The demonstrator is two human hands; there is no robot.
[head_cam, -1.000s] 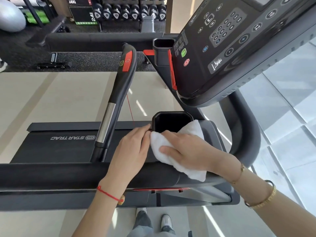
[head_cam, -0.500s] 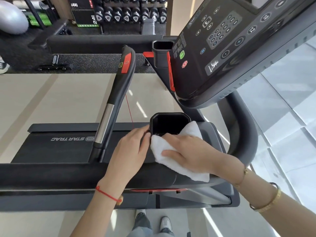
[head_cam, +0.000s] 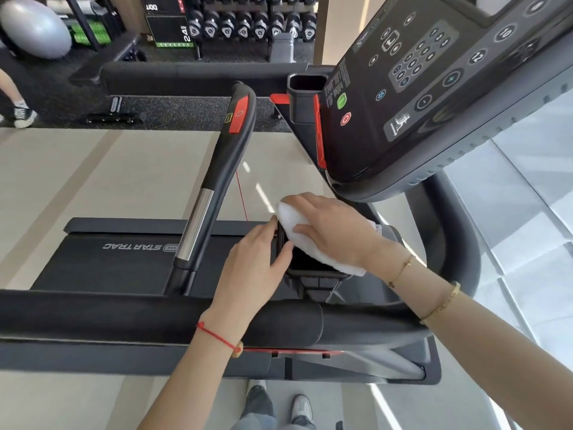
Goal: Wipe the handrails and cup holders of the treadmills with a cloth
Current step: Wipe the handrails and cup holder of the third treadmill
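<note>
Cloth [head_cam: 302,235], white, folded thick: lies over the far and right rim of the near cup holder [head_cam: 310,265], pressed down under the right hand [head_cam: 333,228]. Fingers of that hand are spread fairly flat across the cloth, thumb at its near edge, likely to keep a broad patch of fabric bearing on the rim as it is wiped.

Left hand [head_cam: 254,268]: on the left wall of the near cup holder, thumb hooked over the rim, fingers along the outside; apparently steadying the holder against the push of the wiping.

Near cup holder: black, square-mouthed; part of the dark interior shows between the two hands.

Front handrail [head_cam: 155,315]: black padded bar just nearer than the cup holder; both forearms reach across it.

Centre grip bar [head_cam: 217,181]: left of the cup holder, with chrome band and red panel.

Second cup holder [head_cam: 305,88]: well beyond the near one, beside the console [head_cam: 434,88]; untouched by either hand.

Judgement: cup-holder rim in progress; the interior probably remains to wipe.
</note>
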